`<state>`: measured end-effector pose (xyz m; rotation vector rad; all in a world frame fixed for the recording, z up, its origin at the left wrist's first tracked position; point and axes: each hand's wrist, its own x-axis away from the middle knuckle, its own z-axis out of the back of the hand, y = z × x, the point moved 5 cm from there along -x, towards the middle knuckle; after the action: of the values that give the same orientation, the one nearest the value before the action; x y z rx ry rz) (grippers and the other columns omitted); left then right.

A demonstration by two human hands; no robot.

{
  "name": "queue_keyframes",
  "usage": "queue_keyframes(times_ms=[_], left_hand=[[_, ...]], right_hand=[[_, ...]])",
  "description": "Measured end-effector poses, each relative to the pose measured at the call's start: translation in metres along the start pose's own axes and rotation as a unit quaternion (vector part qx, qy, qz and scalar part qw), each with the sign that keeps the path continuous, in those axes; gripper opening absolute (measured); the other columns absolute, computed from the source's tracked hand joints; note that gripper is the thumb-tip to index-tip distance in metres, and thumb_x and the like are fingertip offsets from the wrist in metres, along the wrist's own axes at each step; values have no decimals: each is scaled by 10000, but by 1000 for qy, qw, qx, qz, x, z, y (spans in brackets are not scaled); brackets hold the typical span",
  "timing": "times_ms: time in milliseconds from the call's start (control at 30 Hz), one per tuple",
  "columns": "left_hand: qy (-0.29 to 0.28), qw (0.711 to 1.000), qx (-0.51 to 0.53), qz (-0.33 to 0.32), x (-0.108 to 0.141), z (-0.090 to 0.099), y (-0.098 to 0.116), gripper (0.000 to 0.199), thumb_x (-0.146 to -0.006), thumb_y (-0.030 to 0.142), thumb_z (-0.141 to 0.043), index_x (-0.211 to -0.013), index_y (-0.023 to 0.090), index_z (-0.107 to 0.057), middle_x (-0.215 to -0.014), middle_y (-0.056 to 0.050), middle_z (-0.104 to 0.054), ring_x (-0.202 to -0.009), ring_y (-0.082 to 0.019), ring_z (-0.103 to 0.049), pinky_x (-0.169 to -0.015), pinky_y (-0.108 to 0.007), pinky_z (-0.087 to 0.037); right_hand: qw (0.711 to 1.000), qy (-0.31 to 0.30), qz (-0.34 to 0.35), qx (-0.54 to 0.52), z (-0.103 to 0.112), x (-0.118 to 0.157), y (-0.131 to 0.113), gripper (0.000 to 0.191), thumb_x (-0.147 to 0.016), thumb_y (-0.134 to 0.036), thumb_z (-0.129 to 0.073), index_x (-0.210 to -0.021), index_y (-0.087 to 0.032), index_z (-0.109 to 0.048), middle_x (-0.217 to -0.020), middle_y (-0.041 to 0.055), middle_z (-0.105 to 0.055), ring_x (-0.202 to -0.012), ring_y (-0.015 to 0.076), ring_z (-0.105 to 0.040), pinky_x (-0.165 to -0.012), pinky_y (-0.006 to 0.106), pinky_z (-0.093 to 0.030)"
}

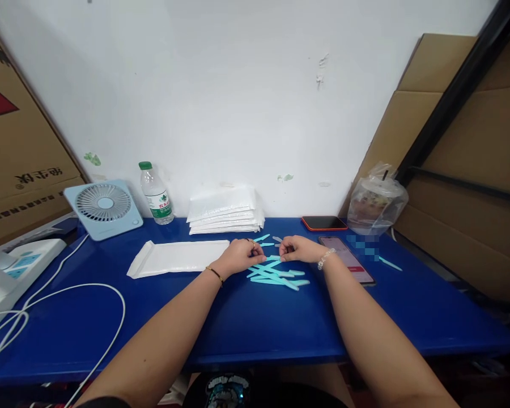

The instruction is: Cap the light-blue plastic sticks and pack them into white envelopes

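Between my hands, just above a loose pile, is a turquoise eyebrow razor (273, 258). My left hand (240, 255) pinches its left end, and the fingers of my right hand (298, 249) close on its right end. Below them several turquoise eyebrow razors with pale caps (276, 277) lie crossed over each other on the blue table (255, 323). A few more razors (263, 238) lie behind my fingers, partly hidden. Left of my left hand a white padded mailer (182, 256) lies flat, its right end against that hand.
A stack of white padded mailers (225, 212) stands against the wall. A water bottle (156, 195), a blue fan (104, 208) and a power strip (29, 260) with cables are at left. Two phones (324, 222), a bagged drink cup (376, 204) and another razor (391, 263) are at right.
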<state>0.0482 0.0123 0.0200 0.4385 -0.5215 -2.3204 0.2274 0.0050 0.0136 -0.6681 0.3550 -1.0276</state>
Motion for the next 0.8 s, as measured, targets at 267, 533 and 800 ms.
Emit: queue_keyframes(times_ms=[267,533,800], left_hand=[[47,996,-53,60,-3,9,-15,226,-784,364,-511,-775,198,-664,-778,-24,-660,-712,-160,-576,-647,-239,-392],[105,987,-95,73,0,18,-19,280,-767,381,-562,-968,204,-642,-948,-46,-640,-871,-198,-577,-746,-270,-397],[-21,999,-10,26,0,-7,6,240,-746,428,-567,-786,210,-660,-751,-6,-652,-686,-147,-571,-587,-221,-379]], right_hand=[[993,112,-18,20,15,-3,17,167,-689,-330,-654,-708,-165,-640,-709,13,-601,-619,128,-508,-569,237,-387],[991,129,4,44,14,-2,10,293,-655,-411,-703,-846,-192,-666,-821,22,-580,-679,132,-507,-618,245,-404],[1000,12,27,7,-8,-4,-15,164,-678,-328,-679,-745,-181,-651,-747,8,-565,-622,117,-502,-559,226,-394]])
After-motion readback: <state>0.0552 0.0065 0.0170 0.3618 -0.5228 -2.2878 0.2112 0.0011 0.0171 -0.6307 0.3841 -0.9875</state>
